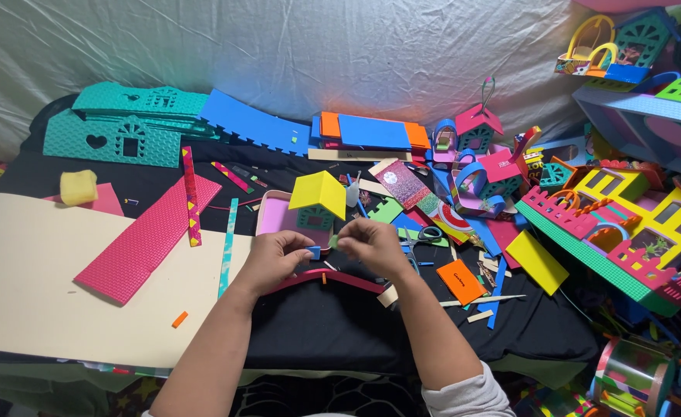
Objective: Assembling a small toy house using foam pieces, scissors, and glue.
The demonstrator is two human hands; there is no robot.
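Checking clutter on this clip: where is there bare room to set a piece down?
The cream sheet is mostly bare left of the pink brick strip. The black cloth is free between the forearms. It is crowded right of the right hand, around the scissors and foam houses.

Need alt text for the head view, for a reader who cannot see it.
Two bare hands, left hand and right hand, pinch a small blue foam piece between them over a black cloth. Behind stands a small foam house with a yellow roof; colourful foam sheets and model houses lie around.
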